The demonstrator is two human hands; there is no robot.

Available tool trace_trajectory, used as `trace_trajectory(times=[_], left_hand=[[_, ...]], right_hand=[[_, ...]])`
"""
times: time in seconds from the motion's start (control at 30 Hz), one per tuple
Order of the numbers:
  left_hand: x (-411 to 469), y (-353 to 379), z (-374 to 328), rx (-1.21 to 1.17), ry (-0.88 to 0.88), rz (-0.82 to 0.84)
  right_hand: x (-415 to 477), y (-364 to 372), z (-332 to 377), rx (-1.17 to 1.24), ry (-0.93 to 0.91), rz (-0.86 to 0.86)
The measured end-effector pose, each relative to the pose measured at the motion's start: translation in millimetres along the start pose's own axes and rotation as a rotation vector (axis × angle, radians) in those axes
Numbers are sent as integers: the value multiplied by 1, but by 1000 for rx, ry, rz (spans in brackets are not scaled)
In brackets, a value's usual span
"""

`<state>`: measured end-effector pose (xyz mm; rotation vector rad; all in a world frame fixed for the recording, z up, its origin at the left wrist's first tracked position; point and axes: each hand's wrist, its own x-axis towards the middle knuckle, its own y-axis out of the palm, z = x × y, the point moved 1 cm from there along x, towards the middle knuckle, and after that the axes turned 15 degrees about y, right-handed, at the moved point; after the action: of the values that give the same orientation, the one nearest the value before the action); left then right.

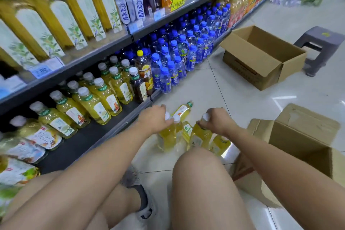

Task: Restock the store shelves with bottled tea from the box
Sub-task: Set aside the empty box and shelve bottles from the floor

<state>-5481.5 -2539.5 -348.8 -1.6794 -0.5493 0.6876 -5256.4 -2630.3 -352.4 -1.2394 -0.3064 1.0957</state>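
Several yellow tea bottles (186,130) with white caps stand on the floor tiles in front of my knees. My left hand (155,117) grips the caps of two of them. My right hand (217,120) is closed on the neck of another tea bottle (200,134). One more tea bottle (183,109) lies on its side just beyond my hands. An open cardboard box (306,147) sits at my right; its inside is hidden. The bottom shelf (89,136) at left holds rows of the same tea bottles (93,104), with a bare dark stretch near its front.
Blue-capped water bottles (179,58) fill the bottom shelf further along and spill onto the floor. A second open cardboard box (261,56) and a grey plastic stool (321,46) stand further down the aisle. My knees and a shoe (141,205) are below my hands.
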Motion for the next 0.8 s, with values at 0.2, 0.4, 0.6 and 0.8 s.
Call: trace_trajectory(times=[0.2, 0.4, 0.6, 0.8], left_hand=[[-84, -115, 36, -96, -292, -214], [-149, -182, 80, -88, -484, -330], [-198, -147, 145, -98, -643, -304], [-228, -78, 212, -200, -704, -302]], right_hand=[[-40, -79, 99, 102, -117, -89], [-69, -103, 214, 42, -357, -54], [-80, -35, 303, -100, -541, 63], [-64, 63, 363, -167, -646, 195]])
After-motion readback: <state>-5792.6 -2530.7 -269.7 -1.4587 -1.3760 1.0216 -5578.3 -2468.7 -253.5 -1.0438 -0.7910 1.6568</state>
